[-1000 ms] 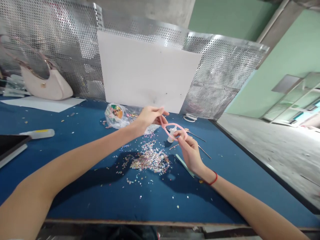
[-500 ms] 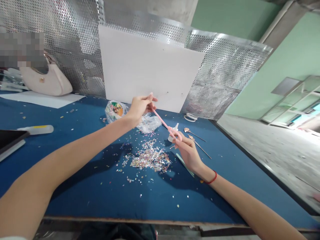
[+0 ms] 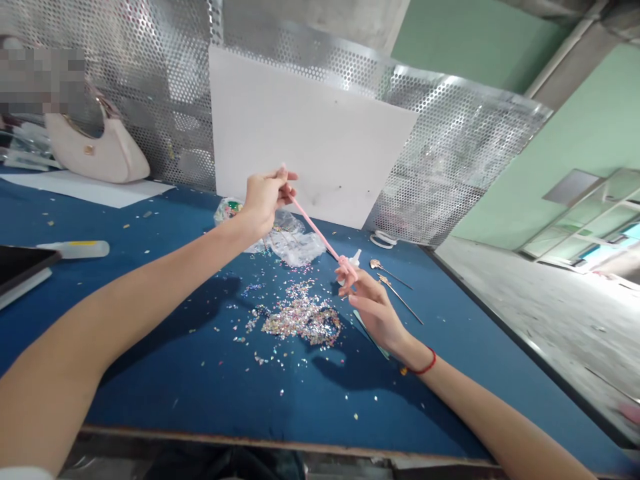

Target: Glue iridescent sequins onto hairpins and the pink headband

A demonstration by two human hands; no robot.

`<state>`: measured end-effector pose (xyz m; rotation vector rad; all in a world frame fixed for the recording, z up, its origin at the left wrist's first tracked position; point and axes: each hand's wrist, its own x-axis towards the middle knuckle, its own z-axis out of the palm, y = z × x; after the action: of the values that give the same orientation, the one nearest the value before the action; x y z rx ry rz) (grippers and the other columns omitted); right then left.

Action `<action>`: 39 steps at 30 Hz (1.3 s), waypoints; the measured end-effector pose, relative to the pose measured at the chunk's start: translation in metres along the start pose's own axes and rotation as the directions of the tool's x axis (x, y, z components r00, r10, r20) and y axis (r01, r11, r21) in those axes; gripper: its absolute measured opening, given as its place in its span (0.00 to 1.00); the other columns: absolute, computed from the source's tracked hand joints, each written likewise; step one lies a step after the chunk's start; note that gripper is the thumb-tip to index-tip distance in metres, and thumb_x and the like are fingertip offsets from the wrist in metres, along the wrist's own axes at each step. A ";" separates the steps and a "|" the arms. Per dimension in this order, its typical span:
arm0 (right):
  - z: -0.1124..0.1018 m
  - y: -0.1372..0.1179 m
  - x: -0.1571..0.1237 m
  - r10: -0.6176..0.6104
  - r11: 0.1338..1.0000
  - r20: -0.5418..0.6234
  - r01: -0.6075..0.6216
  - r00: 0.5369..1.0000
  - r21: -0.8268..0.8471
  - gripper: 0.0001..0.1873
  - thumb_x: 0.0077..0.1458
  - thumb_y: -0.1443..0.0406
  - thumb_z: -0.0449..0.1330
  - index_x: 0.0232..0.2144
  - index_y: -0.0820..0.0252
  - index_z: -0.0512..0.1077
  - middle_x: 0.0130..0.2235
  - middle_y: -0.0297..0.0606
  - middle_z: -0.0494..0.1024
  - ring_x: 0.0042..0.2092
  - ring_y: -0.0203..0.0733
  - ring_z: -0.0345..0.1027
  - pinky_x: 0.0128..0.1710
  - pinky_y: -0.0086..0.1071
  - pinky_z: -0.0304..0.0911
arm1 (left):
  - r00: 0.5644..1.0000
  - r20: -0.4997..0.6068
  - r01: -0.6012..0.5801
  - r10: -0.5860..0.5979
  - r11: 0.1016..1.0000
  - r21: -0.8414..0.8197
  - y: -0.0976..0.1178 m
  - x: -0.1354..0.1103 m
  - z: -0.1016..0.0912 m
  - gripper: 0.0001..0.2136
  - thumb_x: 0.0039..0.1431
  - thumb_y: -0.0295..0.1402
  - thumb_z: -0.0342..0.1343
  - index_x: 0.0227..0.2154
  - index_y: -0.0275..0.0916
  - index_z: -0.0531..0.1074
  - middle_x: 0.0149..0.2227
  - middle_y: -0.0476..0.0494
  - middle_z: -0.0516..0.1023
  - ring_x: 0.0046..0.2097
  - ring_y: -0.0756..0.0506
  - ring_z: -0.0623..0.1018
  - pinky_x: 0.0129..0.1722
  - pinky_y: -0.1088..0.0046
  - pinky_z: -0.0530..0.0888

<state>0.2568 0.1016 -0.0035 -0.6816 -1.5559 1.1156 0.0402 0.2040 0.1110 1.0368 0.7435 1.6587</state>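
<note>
Pink cord slants between two hands

The cord lies across the centre of the frame, its long axis running straight from upper left to lower right. Both hands are close to it, one at each end. The left hand, higher in the frame, pinches the upper end between narrowed fingertips. The right hand, lower and right of centre, meets the other end, where the cord bunches into a small loop or twist. Its fingers are curled and partly spread, with the thumb apart; whether they grip the loop or only touch it, I cannot tell.

A white bottle shows just behind that lower end. Left of the right hand, at the centre of the frame, a heap of glitter lies on the blue table, below the cord and apart from it.
</note>
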 end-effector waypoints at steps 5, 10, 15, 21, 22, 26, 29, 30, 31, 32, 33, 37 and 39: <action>-0.001 0.000 0.001 -0.026 1.000 0.008 0.026 1.000 -0.015 0.05 0.50 0.64 0.64 0.32 0.51 0.76 0.47 0.39 0.70 0.54 0.49 0.60 0.48 0.39 0.60 | 1.000 0.010 0.012 -0.012 0.999 -0.048 0.001 0.003 -0.002 0.14 0.65 0.28 0.51 0.24 0.31 0.73 0.19 0.50 0.64 0.24 0.54 0.68 0.30 0.77 0.68; -0.004 0.000 0.002 -0.095 0.990 -0.028 0.091 0.995 -0.106 0.03 0.54 0.63 0.62 0.31 0.51 0.77 0.43 0.39 0.70 0.51 0.48 0.62 0.47 0.40 0.60 | 0.999 0.033 -0.003 0.004 0.999 -0.032 0.003 -0.001 0.001 0.14 0.66 0.28 0.50 0.24 0.32 0.73 0.19 0.50 0.63 0.24 0.54 0.68 0.31 0.78 0.69; -0.007 0.005 0.000 -0.144 0.974 -0.090 0.125 0.985 -0.190 0.11 0.60 0.62 0.57 0.28 0.53 0.76 0.32 0.36 0.70 0.37 0.41 0.63 0.38 0.37 0.58 | 0.977 0.179 -0.126 0.115 0.991 0.049 0.004 -0.010 0.005 0.14 0.66 0.31 0.50 0.26 0.33 0.74 0.19 0.51 0.64 0.24 0.55 0.69 0.31 0.78 0.69; -0.006 0.005 -0.001 -0.179 0.955 -0.155 0.134 0.971 -0.265 0.11 0.60 0.59 0.58 0.31 0.51 0.79 0.34 0.39 0.69 0.41 0.43 0.62 0.34 0.35 0.59 | 0.936 0.341 -0.119 0.085 0.990 0.079 0.006 -0.027 0.017 0.17 0.65 0.44 0.50 0.37 0.35 0.75 0.23 0.47 0.72 0.31 0.51 0.76 0.35 0.77 0.72; -0.006 0.004 0.000 -0.186 0.954 -0.181 0.134 0.966 -0.269 0.11 0.60 0.58 0.58 0.31 0.51 0.80 0.34 0.39 0.68 0.42 0.43 0.61 0.35 0.35 0.59 | 0.917 0.394 -0.102 0.066 0.992 0.070 0.003 -0.030 0.020 0.19 0.65 0.47 0.49 0.40 0.35 0.74 0.25 0.45 0.74 0.34 0.49 0.78 0.37 0.76 0.73; -0.007 0.000 0.003 -0.101 0.990 -0.274 0.068 0.956 -0.127 0.12 0.59 0.55 0.58 0.32 0.50 0.79 0.29 0.34 0.64 0.31 0.37 0.57 0.33 0.34 0.58 | 0.810 0.585 0.007 -0.038 0.998 0.056 -0.019 -0.038 0.026 0.29 0.61 0.57 0.45 0.45 0.34 0.73 0.35 0.38 0.79 0.46 0.41 0.78 0.42 0.68 0.74; -0.006 -0.003 0.005 -0.016 1.000 -0.294 0.019 0.956 0.008 0.12 0.58 0.53 0.59 0.31 0.52 0.77 0.28 0.33 0.65 0.28 0.35 0.54 0.28 0.31 0.55 | 0.762 0.642 0.008 -0.088 0.992 0.127 -0.042 -0.041 0.023 0.26 0.59 0.54 0.50 0.44 0.34 0.74 0.39 0.36 0.79 0.45 0.42 0.77 0.42 0.69 0.74; -0.006 -0.003 0.005 0.000 1.000 -0.294 0.008 0.956 0.024 0.13 0.57 0.52 0.60 0.31 0.52 0.77 0.28 0.33 0.66 0.28 0.34 0.54 0.28 0.31 0.54 | 0.729 0.675 -0.021 -0.118 0.981 0.195 -0.048 -0.043 0.022 0.23 0.58 0.51 0.53 0.42 0.34 0.75 0.39 0.36 0.79 0.43 0.43 0.77 0.41 0.70 0.74; -0.006 -0.002 0.005 0.010 1.000 -0.293 -0.002 0.956 0.028 0.13 0.56 0.52 0.60 0.31 0.53 0.77 0.28 0.33 0.67 0.28 0.34 0.55 0.27 0.30 0.54 | 0.679 0.717 -0.061 -0.159 0.960 0.272 -0.054 -0.044 0.020 0.20 0.57 0.48 0.56 0.41 0.34 0.76 0.39 0.37 0.79 0.41 0.44 0.77 0.39 0.70 0.74; -0.006 -0.002 0.005 0.015 1.000 -0.290 -0.007 0.957 0.026 0.14 0.56 0.52 0.60 0.31 0.53 0.77 0.29 0.33 0.67 0.28 0.34 0.55 0.27 0.30 0.54 | 0.634 0.750 -0.108 -0.188 0.939 0.326 -0.058 -0.046 0.019 0.17 0.57 0.45 0.57 0.39 0.34 0.76 0.38 0.38 0.79 0.38 0.46 0.77 0.38 0.71 0.74; -0.006 -0.001 0.005 0.014 1.000 -0.287 -0.008 0.958 0.022 0.14 0.56 0.51 0.60 0.31 0.54 0.76 0.29 0.33 0.68 0.28 0.34 0.55 0.27 0.30 0.54 | 0.596 0.777 -0.151 -0.203 0.922 0.357 -0.062 -0.048 0.018 0.15 0.56 0.43 0.58 0.38 0.35 0.76 0.37 0.40 0.79 0.36 0.47 0.76 0.37 0.71 0.73; -0.008 0.001 0.005 -0.019 0.999 -0.277 0.010 0.961 -0.036 0.14 0.56 0.52 0.60 0.32 0.55 0.76 0.31 0.34 0.70 0.28 0.34 0.56 0.27 0.30 0.56 | 0.614 0.783 -0.287 -0.099 0.896 0.339 -0.067 -0.058 0.020 0.08 0.55 0.38 0.58 0.31 0.38 0.76 0.30 0.44 0.78 0.33 0.48 0.76 0.35 0.71 0.73; -0.009 0.001 0.005 -0.049 0.994 -0.263 0.020 0.964 -0.111 0.16 0.57 0.51 0.59 0.31 0.56 0.76 0.30 0.35 0.70 0.28 0.35 0.56 0.28 0.31 0.56 | 0.650 0.760 -0.364 -0.015 0.872 0.329 -0.064 -0.064 0.021 0.07 0.55 0.37 0.58 0.28 0.39 0.75 0.30 0.44 0.79 0.33 0.48 0.76 0.35 0.71 0.72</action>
<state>0.2642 0.1090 -0.0018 -0.8381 -1.3986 0.8790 0.0950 0.1626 0.0476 2.0335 0.4658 1.0288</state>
